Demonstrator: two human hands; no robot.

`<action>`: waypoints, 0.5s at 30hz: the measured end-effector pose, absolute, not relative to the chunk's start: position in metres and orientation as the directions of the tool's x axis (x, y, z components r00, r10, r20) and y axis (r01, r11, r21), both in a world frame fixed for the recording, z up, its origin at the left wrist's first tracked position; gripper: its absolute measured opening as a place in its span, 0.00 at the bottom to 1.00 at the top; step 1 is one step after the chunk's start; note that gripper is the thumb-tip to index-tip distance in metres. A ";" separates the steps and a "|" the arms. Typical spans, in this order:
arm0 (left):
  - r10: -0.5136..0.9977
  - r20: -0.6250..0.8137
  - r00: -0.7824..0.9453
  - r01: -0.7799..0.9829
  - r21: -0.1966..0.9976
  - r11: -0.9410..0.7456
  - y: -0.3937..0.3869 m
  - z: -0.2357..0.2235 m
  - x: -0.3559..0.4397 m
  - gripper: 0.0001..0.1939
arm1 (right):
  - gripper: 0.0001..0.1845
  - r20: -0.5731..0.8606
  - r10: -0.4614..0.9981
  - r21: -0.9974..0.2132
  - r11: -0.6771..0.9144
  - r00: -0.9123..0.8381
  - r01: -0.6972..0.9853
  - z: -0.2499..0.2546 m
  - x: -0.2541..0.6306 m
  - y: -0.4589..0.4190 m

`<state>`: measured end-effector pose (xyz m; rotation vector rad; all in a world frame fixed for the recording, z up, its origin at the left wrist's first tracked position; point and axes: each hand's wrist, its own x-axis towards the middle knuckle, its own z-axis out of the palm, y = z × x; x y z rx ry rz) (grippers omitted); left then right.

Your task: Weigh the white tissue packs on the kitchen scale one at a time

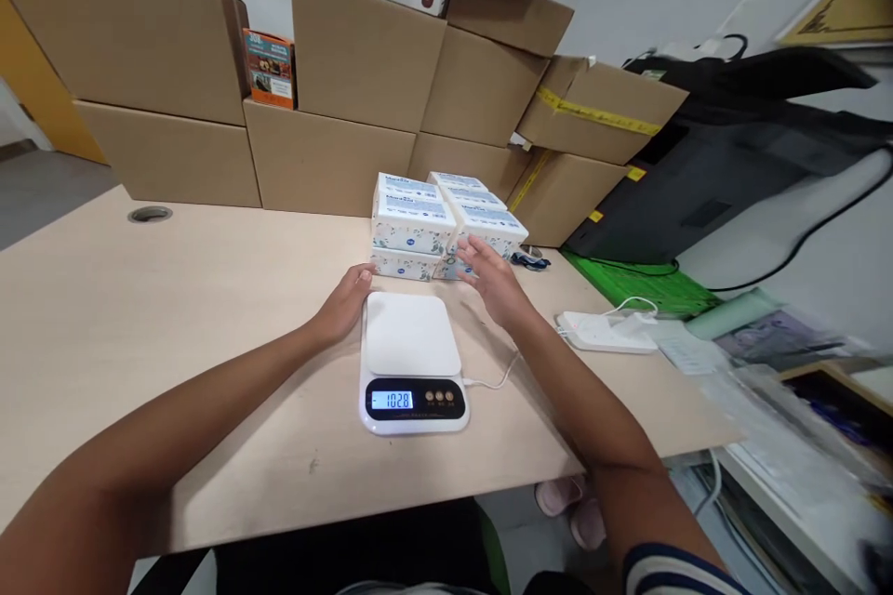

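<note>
A white digital kitchen scale (413,339) lies on the table in front of me, with nothing on its plate. Its lit display seems to read 1028. Behind it stand stacked tissue packs in two groups, a left stack (411,228) and a right stack (488,218), with blue print and leaf patterns. My left hand (343,305) is by the scale's far left corner, close to the left stack's lower front corner; its fingers are extended and hold nothing. Fingers apart, my right hand (494,284) hovers before the right stack; whether it touches the packs is unclear.
Cardboard boxes (335,158) line the table's back, with a small orange box (270,68) among them. A white power strip (606,332) sits at right, and a cable (499,381) runs from the scale. A dark monitor-like object (670,186) stands behind a green mat (638,284).
</note>
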<state>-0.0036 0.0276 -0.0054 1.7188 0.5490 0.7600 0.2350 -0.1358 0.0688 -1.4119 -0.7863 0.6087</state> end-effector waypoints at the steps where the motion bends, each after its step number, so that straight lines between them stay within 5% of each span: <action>1: 0.696 0.187 0.693 -0.003 0.967 -0.257 0.028 -0.006 -0.004 0.45 | 0.43 0.115 0.764 -0.993 0.088 0.635 0.074 0.075 0.235 -0.129; 15: 0.785 0.150 0.601 0.034 0.976 -0.213 0.026 -0.003 -0.007 0.43 | 0.38 0.146 0.748 -0.987 0.152 0.647 0.046 0.091 0.240 -0.092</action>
